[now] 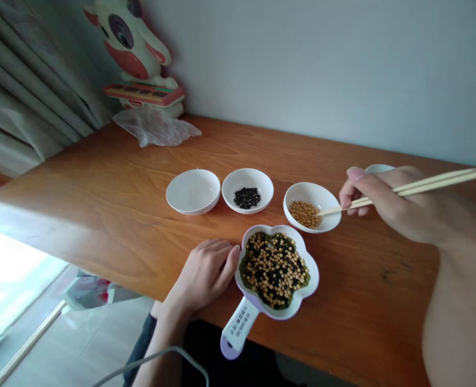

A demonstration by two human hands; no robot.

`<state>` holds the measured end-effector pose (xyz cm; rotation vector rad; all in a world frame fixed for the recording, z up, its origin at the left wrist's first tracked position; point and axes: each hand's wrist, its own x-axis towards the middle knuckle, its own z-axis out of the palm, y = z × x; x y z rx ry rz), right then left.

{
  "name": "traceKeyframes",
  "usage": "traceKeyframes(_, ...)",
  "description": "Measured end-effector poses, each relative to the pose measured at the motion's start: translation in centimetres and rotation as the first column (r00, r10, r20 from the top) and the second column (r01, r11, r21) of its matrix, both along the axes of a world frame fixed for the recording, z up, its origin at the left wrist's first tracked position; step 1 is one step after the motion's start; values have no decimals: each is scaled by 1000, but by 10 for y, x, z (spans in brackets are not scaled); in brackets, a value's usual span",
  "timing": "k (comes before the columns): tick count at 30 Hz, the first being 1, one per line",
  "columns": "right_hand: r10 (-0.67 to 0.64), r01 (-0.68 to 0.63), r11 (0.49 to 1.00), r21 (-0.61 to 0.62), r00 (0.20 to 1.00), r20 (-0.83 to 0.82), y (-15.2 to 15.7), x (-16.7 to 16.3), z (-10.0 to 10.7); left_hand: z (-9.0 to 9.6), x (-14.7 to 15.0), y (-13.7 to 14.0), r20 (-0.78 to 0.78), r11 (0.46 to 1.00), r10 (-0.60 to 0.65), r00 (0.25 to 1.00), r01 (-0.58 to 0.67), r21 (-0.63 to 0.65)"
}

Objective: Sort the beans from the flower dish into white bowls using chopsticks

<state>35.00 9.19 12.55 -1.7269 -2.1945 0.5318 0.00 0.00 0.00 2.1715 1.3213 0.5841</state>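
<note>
Currently, in the head view, your right hand [405, 215] is clamped on chopsticks [439, 181], tips in the near bowl [298, 189] of yellow beans [303, 215]. Toward the tabletop's [367, 301] back edge, a middle bowl [238, 180] carries black beans [247, 198], and the leftmost bowl [193, 188] shows only white. Your right hand mostly hides a fourth bowl [379, 168]. At the front edge, the scoop [313, 271] holds mixed beans [272, 269], green among them, so much seems left to separate. Your left hand [207, 271] lies curled by its rim; whether it grips, I cannot tell.
</note>
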Motion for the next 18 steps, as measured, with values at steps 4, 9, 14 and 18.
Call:
traceKeyframes(4,78,-75,997,24,982,-173,-13,-9,16,0,0,0,-8,1000,-6,1000,6,4)
traceKeyframes(9,281,-262,960,101,916,-286,-28,-25,26,0,1,0,-3,1000,-5,1000,5,14)
traceKeyframes(14,332,-401,906,-136,873,-357,-37,-53,22,1,1,0,-21,1000,-6,1000,7,19)
traceKeyframes(18,402,-476,843,-251,867,-295,-38,-70,14,1,1,1,-26,1000,-5,1000,6,18)
